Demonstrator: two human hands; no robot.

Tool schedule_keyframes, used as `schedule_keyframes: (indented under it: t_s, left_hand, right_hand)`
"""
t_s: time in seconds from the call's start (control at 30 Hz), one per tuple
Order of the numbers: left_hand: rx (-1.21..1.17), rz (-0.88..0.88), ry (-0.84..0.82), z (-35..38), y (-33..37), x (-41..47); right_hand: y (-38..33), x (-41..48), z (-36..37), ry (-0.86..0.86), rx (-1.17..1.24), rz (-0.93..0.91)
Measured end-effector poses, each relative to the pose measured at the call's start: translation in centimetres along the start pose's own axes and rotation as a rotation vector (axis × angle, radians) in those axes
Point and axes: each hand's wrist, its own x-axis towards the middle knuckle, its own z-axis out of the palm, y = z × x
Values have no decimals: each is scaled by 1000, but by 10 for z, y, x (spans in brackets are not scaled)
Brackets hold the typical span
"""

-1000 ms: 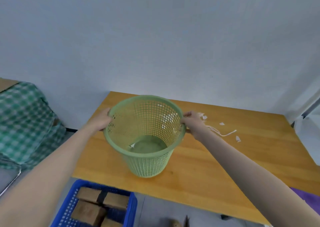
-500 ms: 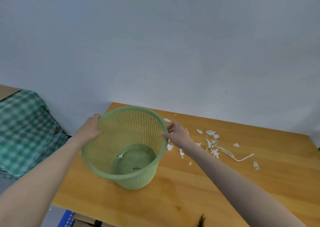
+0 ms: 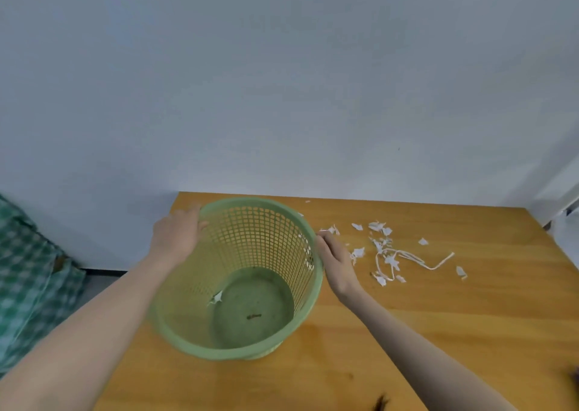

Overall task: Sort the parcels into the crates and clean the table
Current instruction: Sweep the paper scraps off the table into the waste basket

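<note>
Green basket [image 3: 260, 241] rim sits in my grip, left hand [image 3: 175, 238] and right hand [image 3: 336, 263] each holding a side. It leans on the table [image 3: 470, 332], with paper scraps [image 3: 385, 254] just to its right. I should set it flat, then sweep scraps in.

Bare forearms [image 3: 103, 323]; bare left grip [image 3: 175, 238], right grip [image 3: 336, 263]

Basket [image 3: 250, 247] between left hand [image 3: 175, 238], right hand [image 3: 336, 263]

Looked like a plain workroom or office, couldn't tell which: bare pale wall [image 3: 282, 81], wooden table [image 3: 470, 332] against it, green mesh wastebasket [image 3: 250, 244], paper scraps [image 3: 393, 261] on top.
</note>
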Motion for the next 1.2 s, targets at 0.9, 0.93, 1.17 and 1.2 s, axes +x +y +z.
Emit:
schedule_keyframes:
  t_s: [0.9, 0.93, 1.17, 1.2]
  left_hand:
    - [-18, -33, -35, -5, 6, -2]
    - [-19, -31, -34, -5, 5, -2]
    - [-12, -30, -41, -8, 6, -1]
    - [-18, -26, -40, -8, 6, -3]
  right_hand:
    - [150, 61, -28, -603, -1332, 403]
    - [145, 60, -28, -574, -1306, 395]
    - [42, 68, -40, 199, -366, 70]
    - [19, 66, -38, 244, -205, -8]
